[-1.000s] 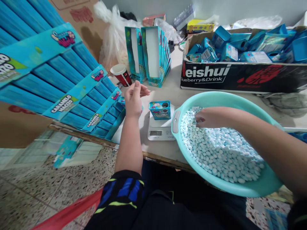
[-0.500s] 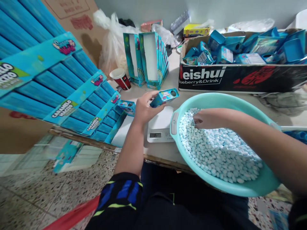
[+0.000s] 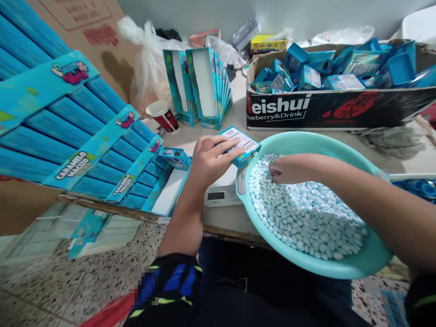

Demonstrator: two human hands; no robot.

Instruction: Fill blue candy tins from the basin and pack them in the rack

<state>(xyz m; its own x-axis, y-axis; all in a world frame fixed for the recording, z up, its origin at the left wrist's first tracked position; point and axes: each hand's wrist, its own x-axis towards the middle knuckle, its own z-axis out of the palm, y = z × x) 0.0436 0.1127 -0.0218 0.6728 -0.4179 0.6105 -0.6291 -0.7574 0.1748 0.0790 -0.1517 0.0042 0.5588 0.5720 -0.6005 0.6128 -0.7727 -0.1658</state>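
Presently, left hand (image 3: 211,161): fingers clasp a small blue box (image 3: 243,144), which I see tilted at the left rim of the turquoise basin (image 3: 316,143).
Right hand (image 3: 281,170): fingers curl into pale candies (image 3: 306,218) inside the basin; I cannot tell whether they pinch any.
Scale (image 3: 230,196): just left of the basin.
Second box (image 3: 175,157): farther left of the basin, by a white-bottomed tray (image 3: 172,188).
Black carton (image 3: 289,120): behind the basin, heaped with blue containers (image 3: 309,77).
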